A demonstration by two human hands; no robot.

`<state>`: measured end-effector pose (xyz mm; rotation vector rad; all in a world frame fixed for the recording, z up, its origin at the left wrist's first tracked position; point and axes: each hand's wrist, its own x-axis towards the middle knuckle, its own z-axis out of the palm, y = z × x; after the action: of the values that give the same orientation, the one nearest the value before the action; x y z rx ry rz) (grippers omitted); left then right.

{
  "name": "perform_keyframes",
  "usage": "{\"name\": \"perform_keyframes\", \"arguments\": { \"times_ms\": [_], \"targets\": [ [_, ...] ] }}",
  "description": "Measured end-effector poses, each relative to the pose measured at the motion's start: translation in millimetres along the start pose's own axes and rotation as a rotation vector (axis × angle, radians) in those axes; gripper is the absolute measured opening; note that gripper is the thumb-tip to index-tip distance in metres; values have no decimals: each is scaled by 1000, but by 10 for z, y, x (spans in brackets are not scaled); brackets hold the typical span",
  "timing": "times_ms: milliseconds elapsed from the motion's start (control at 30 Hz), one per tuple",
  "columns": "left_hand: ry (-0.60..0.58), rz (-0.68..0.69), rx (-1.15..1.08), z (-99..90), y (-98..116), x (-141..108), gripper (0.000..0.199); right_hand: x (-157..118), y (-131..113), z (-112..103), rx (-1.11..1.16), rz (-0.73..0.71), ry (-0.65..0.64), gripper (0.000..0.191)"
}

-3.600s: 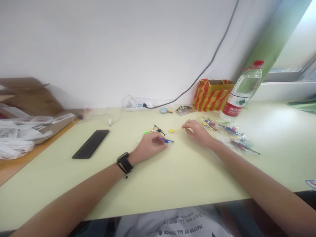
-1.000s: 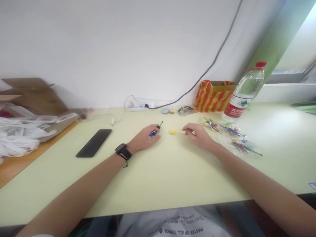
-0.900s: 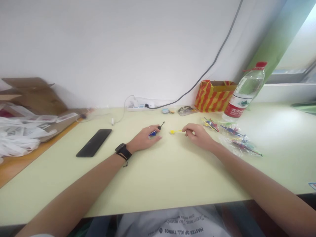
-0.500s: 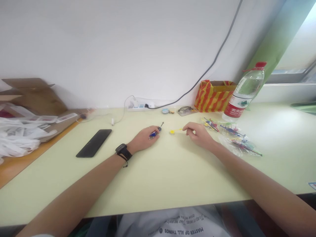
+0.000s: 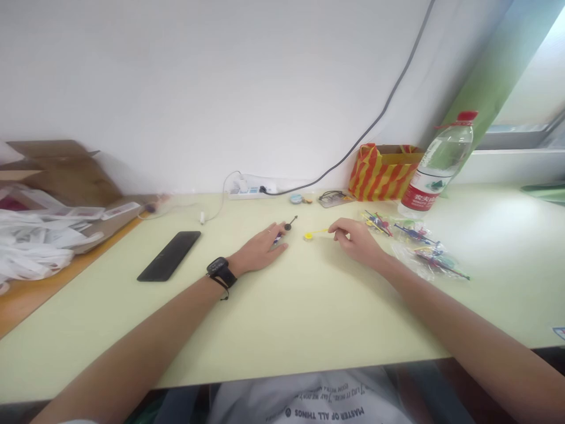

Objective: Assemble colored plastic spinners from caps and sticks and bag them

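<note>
My left hand [image 5: 261, 247], with a black watch [image 5: 219, 271] on its wrist, lies low over the table with thumb and fingers apart. A small blue piece [image 5: 277, 239] shows partly under its fingers. At the fingertips is a small black disc with a thin stem [image 5: 288, 226] pointing away to the right. My right hand [image 5: 355, 241] pinches the end of a thin yellow stick. That stick runs left to a small round yellow piece [image 5: 308, 237] on or just above the table; I cannot tell which.
Clear bags of coloured plastic parts [image 5: 435, 256] lie right of my right hand. Behind them stand a water bottle [image 5: 426, 188] and a striped bag [image 5: 379, 176]. A black phone [image 5: 170, 256] lies at left, a power strip [image 5: 249, 191] by the wall, white plastic bags [image 5: 35, 247] at far left.
My left hand has opened: its thumb has moved away from the fingers, and the black disc now shows clear of them. My right hand has barely moved.
</note>
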<state>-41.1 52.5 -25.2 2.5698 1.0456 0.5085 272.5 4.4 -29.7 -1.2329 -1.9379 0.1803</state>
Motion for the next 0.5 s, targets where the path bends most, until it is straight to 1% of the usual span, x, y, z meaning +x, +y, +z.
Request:
{"name": "perform_keyframes", "arguments": {
  "times_ms": [100,200,333,500],
  "targets": [
    [-17,-12,16,17,-32,4,52,-5,-12,-9,-14,11,-42,26],
    [6,-4,17,36,-56,10,55,-18,-52,-25,-13,18,-129,26],
    [76,35,-14,48,-48,18,47,-32,-108,-38,35,7,-246,27],
    [137,89,-51,43,-4,31,34,-25,-143,-41,80,-20,-312,26]
  ]
}}
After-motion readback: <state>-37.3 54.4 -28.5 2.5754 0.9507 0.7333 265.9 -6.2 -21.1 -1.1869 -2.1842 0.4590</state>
